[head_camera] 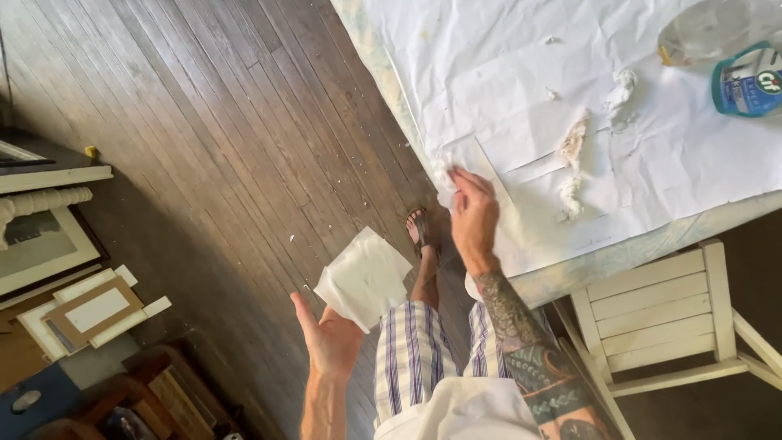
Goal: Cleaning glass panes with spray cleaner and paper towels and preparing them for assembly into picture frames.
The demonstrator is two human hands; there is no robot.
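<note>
A person stands at the edge of a table [570,269] covered in creased white paper [505,73], seen from above. The left hand [330,338] lies palm up and open over the dark wooden floor [204,122], a folded white tissue [364,279] resting flat on its fingers without being gripped. The right hand [472,216] rests at the table's near corner, fingers curled onto a small crumpled white wad [444,181] at the paper's edge; whether the fingers pinch the wad or only press on it cannot be told.

By the look of the table, the clearing is only partly along: three soiled lumps of tissue [573,147] sit further in on the paper, with small crumbs beside them and white specks on the floor.

A clear bottle [709,28] and a teal-labelled container [748,80] are cut off at the top right corner, blurred. A white slatted chair [660,314] stands by the table, partly out of frame. Picture frames [90,310] lean at the left, and the dark shapes below them are hard to make out. One sandalled foot [419,228] shows; the other is hidden.
</note>
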